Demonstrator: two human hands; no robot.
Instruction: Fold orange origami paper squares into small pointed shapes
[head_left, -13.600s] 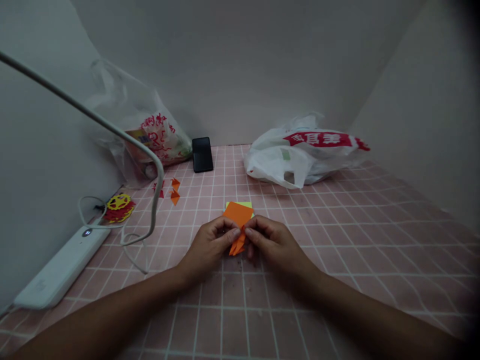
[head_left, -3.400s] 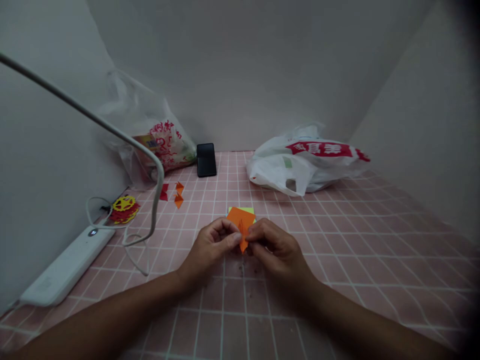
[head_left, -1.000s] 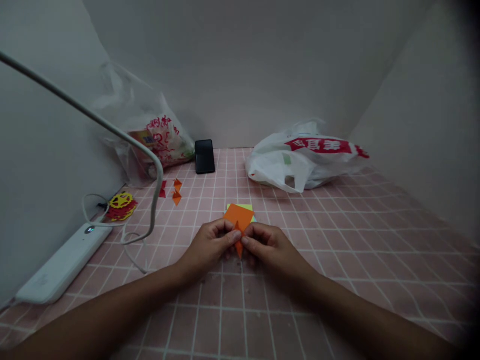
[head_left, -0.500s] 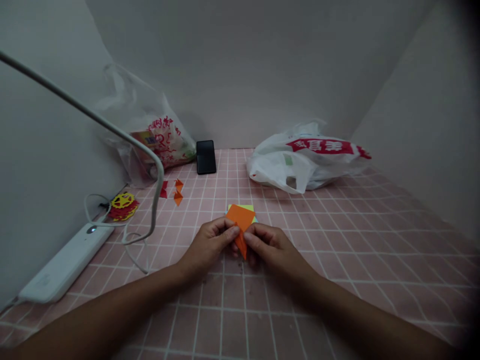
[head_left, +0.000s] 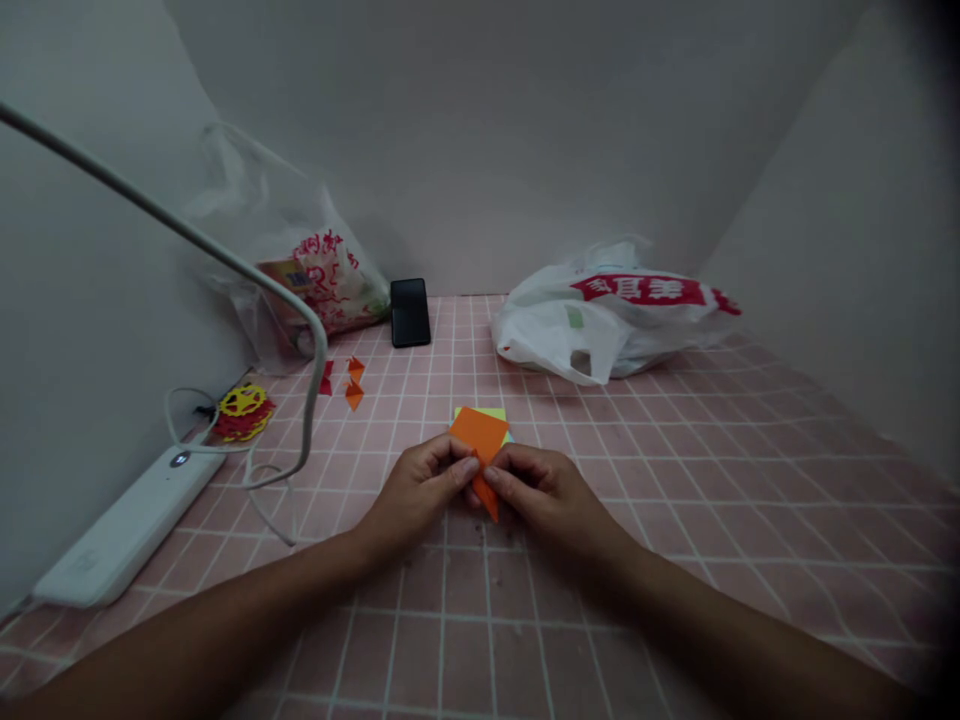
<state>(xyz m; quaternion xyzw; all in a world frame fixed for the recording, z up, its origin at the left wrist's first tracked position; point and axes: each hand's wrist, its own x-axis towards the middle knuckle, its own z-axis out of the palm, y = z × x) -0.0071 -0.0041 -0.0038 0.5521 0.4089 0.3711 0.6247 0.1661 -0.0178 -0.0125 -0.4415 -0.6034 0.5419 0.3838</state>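
Note:
Between my hands is a small folded orange paper, its narrow tip pointing down toward me. My left hand pinches it from the left with thumb and fingers. On the other side, the thumb and fingers of my right hand close on it. Just beyond my fingertips lies a flat orange sheet, on top of yellow-green paper. Where the folded piece meets the sheet is hidden by my fingers.
Small folded orange papers and a red one lie left. Yellow and red cut-outs rest beside a white power strip with a cable. A phone and plastic bags stand at the back.
The folded paper's tip has swung slightly to the right. My fingers have shifted a little on it, and both hands keep their grip.

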